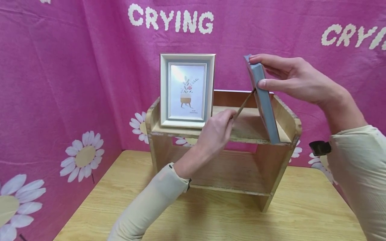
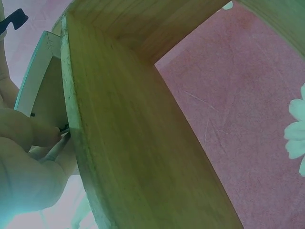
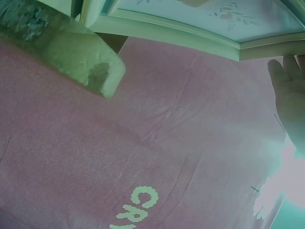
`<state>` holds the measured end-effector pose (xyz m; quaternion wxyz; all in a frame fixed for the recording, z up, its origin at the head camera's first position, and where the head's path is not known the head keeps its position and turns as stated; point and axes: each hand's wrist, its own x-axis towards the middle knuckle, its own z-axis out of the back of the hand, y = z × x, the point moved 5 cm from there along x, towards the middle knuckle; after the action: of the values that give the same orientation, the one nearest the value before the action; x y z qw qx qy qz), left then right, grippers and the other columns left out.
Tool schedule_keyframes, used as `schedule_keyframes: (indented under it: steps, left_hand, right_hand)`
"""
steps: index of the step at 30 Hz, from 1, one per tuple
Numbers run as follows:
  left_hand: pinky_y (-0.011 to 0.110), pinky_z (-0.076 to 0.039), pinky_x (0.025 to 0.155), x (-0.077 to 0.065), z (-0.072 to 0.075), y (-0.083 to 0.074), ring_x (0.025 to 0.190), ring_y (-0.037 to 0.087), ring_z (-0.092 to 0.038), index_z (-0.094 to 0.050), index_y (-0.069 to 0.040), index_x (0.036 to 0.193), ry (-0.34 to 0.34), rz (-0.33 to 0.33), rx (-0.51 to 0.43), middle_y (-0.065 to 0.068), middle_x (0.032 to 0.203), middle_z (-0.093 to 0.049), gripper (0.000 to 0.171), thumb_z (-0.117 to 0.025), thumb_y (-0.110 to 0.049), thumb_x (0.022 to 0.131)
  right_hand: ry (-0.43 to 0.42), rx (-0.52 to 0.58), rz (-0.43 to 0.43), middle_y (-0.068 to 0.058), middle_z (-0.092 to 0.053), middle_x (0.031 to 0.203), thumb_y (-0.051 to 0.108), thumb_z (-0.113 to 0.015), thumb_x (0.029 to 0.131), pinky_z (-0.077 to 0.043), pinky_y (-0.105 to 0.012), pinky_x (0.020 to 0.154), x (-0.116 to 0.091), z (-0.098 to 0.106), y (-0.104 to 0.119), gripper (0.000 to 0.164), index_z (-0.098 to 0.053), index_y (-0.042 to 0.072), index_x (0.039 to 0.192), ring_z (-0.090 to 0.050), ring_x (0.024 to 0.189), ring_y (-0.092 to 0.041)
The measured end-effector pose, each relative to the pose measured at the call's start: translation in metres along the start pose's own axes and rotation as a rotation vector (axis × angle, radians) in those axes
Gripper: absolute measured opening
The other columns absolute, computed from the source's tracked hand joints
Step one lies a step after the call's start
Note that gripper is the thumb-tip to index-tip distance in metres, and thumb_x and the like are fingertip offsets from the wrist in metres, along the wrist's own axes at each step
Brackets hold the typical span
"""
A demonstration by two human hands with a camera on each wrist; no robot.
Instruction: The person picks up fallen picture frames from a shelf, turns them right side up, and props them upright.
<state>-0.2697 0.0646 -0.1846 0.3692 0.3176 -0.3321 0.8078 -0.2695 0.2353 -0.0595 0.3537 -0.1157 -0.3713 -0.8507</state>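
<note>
My right hand (image 1: 301, 78) grips the top edge of a picture frame (image 1: 266, 100) with blue-grey sides, thumb on the near side. That frame stands tilted on the right of the shelf's upper board, seen edge-on. Its front, with a plant print, shows in the right wrist view, where my right hand (image 3: 290, 93) touches the frame's border (image 3: 167, 40). My left hand (image 1: 215, 130) pinches the thin back stand (image 1: 245, 103), swung out from the frame. In the left wrist view my left hand (image 2: 28, 152) is beside the frame's back (image 2: 50, 90).
A second, cream picture frame (image 1: 164, 90) with a potted-plant print stands upright on the left of the upper board. The two-tier wooden shelf (image 1: 217, 170) stands on a wood-grain table (image 1: 229, 221). Behind hangs a pink cloth (image 1: 105, 40) with daisies and lettering.
</note>
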Motion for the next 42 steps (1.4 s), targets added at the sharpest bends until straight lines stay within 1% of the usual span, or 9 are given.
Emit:
schedule_keyframes:
  steps: [5,10,12,15,23,29,31,36,42]
  left_hand:
    - [0.015,-0.054,0.066,0.003,0.0,-0.002,0.076,0.016,-0.066,-0.063,-0.001,0.11,0.019,0.093,0.057,0.009,0.091,-0.07,0.015,-0.054,0.0,0.098]
    - [0.016,-0.052,0.058,0.009,-0.001,-0.004,0.072,0.014,-0.065,-0.06,-0.003,0.109,0.026,0.161,0.115,0.006,0.088,-0.069,0.013,-0.051,0.0,0.099]
    - [0.016,-0.051,0.056,0.011,-0.001,-0.004,0.071,0.014,-0.066,-0.06,-0.003,0.109,0.03,0.175,0.133,0.006,0.088,-0.069,0.014,-0.051,0.0,0.099]
    - [0.017,-0.052,0.057,0.013,-0.002,-0.003,0.071,0.016,-0.066,-0.059,-0.003,0.111,0.04,0.191,0.154,0.006,0.088,-0.069,0.015,-0.051,0.0,0.099]
    - [0.027,-0.058,0.066,0.018,-0.006,-0.002,0.077,0.021,-0.069,-0.055,-0.003,0.111,0.058,0.227,0.21,0.008,0.088,-0.068,0.016,-0.055,0.003,0.096]
    - [0.03,-0.059,0.066,0.022,-0.008,0.0,0.077,0.022,-0.069,-0.053,-0.005,0.111,0.077,0.264,0.233,0.009,0.086,-0.068,0.019,-0.056,0.004,0.094]
    - [0.03,-0.059,0.066,0.023,-0.009,0.001,0.077,0.022,-0.069,-0.053,-0.005,0.111,0.078,0.273,0.231,0.009,0.087,-0.068,0.019,-0.055,0.004,0.094]
    - [0.028,-0.059,0.066,0.022,-0.011,0.003,0.076,0.022,-0.069,-0.052,-0.005,0.11,0.079,0.291,0.229,0.009,0.087,-0.069,0.02,-0.056,0.005,0.094]
    - [0.028,-0.058,0.064,0.02,-0.012,0.004,0.074,0.022,-0.069,-0.053,-0.006,0.112,0.079,0.328,0.227,0.009,0.089,-0.069,0.023,-0.057,0.005,0.093]
  right_hand:
    - [-0.025,-0.01,0.013,-0.004,-0.044,0.153,0.008,-0.066,0.094,-0.033,-0.014,0.112,0.001,-0.002,0.004,0.054,-0.053,0.021,0.145,-0.034,0.145,-0.018]
    - [-0.063,-0.044,0.002,-0.002,-0.043,0.153,0.013,-0.067,0.094,-0.027,-0.024,0.119,0.001,-0.002,0.006,0.052,-0.054,0.023,0.144,-0.033,0.145,-0.015]
    - [-0.075,-0.042,0.009,-0.002,-0.044,0.152,0.013,-0.068,0.094,-0.026,-0.03,0.121,0.002,-0.002,0.007,0.051,-0.055,0.022,0.143,-0.033,0.145,-0.013]
    - [-0.086,-0.043,0.017,-0.003,-0.045,0.152,0.012,-0.068,0.094,-0.025,-0.035,0.122,0.003,-0.003,0.007,0.05,-0.056,0.021,0.142,-0.033,0.144,-0.012]
    - [-0.095,-0.081,-0.02,-0.001,-0.041,0.155,0.019,-0.068,0.094,-0.025,-0.047,0.121,0.007,-0.005,0.007,0.05,-0.056,0.026,0.142,-0.035,0.142,-0.015]
    - [-0.105,-0.084,-0.048,0.0,-0.042,0.152,0.021,-0.069,0.094,-0.037,-0.046,0.115,0.007,-0.005,0.007,0.049,-0.057,0.027,0.141,-0.044,0.134,-0.023]
    - [-0.113,-0.1,-0.059,0.001,-0.043,0.151,0.023,-0.07,0.093,-0.039,-0.043,0.113,0.008,-0.006,0.007,0.048,-0.058,0.029,0.14,-0.045,0.131,-0.024]
    - [-0.157,-0.162,-0.076,0.001,-0.047,0.148,0.026,-0.071,0.092,-0.038,-0.042,0.103,0.009,-0.009,0.007,0.048,-0.059,0.031,0.138,-0.043,0.128,-0.023]
    - [-0.229,-0.176,-0.056,-0.002,-0.051,0.144,0.024,-0.073,0.089,-0.036,-0.046,0.105,0.012,-0.014,0.007,0.049,-0.062,0.025,0.136,-0.045,0.125,-0.021]
